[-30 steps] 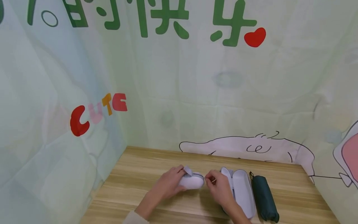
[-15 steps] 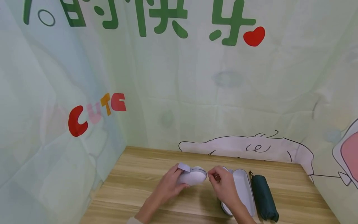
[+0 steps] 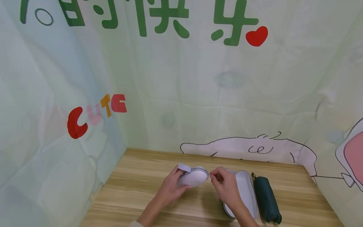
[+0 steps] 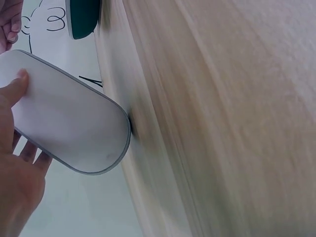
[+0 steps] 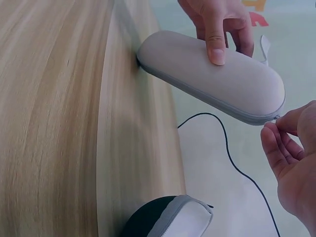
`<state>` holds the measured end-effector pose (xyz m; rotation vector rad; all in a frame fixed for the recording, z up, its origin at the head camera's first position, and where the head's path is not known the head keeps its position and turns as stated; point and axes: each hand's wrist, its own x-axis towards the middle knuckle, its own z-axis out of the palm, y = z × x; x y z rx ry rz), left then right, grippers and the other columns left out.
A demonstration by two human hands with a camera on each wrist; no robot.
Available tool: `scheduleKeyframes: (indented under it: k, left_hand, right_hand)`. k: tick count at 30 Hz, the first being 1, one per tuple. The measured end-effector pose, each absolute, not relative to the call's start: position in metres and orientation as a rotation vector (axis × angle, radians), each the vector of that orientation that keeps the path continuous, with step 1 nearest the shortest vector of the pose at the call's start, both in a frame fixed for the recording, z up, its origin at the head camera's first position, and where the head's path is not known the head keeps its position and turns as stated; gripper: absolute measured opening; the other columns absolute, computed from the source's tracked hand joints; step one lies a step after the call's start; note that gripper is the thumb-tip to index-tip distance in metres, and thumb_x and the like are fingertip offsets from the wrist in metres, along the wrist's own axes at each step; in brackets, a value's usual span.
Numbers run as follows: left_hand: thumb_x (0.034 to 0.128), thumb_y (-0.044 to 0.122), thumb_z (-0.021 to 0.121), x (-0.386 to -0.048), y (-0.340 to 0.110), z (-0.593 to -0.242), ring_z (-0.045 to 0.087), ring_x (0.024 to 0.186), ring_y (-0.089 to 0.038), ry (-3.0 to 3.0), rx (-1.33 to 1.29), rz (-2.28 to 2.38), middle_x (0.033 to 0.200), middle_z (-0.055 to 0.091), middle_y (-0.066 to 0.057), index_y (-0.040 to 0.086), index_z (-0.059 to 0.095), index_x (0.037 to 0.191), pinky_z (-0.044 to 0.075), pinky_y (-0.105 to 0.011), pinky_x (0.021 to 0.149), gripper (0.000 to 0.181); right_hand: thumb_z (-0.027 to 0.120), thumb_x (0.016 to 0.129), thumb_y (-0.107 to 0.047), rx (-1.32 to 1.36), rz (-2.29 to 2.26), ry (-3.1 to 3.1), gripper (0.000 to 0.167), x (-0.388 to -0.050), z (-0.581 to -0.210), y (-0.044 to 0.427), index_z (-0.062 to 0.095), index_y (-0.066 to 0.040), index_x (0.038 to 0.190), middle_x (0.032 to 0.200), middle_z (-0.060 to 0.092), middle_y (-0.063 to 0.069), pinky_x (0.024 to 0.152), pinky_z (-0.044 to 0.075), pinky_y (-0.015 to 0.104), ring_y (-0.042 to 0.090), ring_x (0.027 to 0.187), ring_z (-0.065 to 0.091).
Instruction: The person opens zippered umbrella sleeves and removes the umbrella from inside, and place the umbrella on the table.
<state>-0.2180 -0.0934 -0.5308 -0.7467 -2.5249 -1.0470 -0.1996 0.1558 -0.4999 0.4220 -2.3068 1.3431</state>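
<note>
A pale lilac-grey zippered glasses case (image 3: pixel 193 178) is tilted up off the table, one rounded end near or on the wood. My left hand (image 3: pixel 170 188) grips it, thumb on one broad face (image 4: pixel 74 118) and fingers on the other side. At the case's raised end, my right hand (image 3: pixel 227 186) pinches the small zipper pull (image 5: pixel 274 119) between thumb and fingers. Along the side seen in the right wrist view, the zipper seam (image 5: pixel 197 98) looks closed. A pale flap or strap (image 3: pixel 184 167) sticks up beside the left fingers.
An unzipped case (image 3: pixel 247 192), dark green outside with pale lining, lies spread out behind the right forearm. To its right is a long dark green pouch (image 3: pixel 267 200) with a cord loop. Printed fabric (image 3: pixel 170 94) hangs behind and left of the wooden table (image 3: pixel 141 170).
The case has lifted and tilted in my left hand. My right hand has risen slightly with it, staying at the zipper end. The open case and pouch stay put.
</note>
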Motion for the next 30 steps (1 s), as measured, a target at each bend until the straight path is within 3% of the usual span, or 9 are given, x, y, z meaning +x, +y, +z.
scheduleKeyframes:
  k: [13,21,30]
  left_hand:
    - [0.0838,0.025,0.092,-0.218,-0.093,-0.532,0.063,0.125,-0.026,-2.506,-0.712,-1.14,0.137,0.061,-0.008,0.006,0.064,0.135,0.053,-0.05,0.104,0.061]
    - [0.0839,0.02,0.092,-0.22,-0.092,-0.533,0.062,0.122,-0.028,-2.448,-0.643,-1.461,0.135,0.062,-0.008,0.005,0.064,0.136,0.056,-0.05,0.099,0.061]
    - [0.0851,0.019,0.091,-0.22,-0.093,-0.53,0.063,0.123,-0.028,-2.439,-0.595,-1.6,0.136,0.061,-0.009,0.005,0.065,0.134,0.057,-0.047,0.097,0.058]
  right_hand:
    - [0.077,0.091,0.007,0.359,1.317,-2.386,0.019,-0.203,-0.5,0.155,0.073,-0.012,0.09,0.084,0.069,-0.007,0.069,0.058,0.026,0.009,0.076,0.065]
    - [0.074,0.098,-0.001,0.291,1.604,-2.335,0.004,-0.204,-0.495,0.148,0.072,-0.003,0.096,0.094,0.074,0.004,0.075,0.061,0.026,0.016,0.085,0.074]
    - [0.073,0.099,-0.001,0.243,1.753,-2.286,0.004,-0.206,-0.494,0.143,0.071,0.002,0.097,0.1,0.074,0.009,0.082,0.061,0.027,0.023,0.097,0.075]
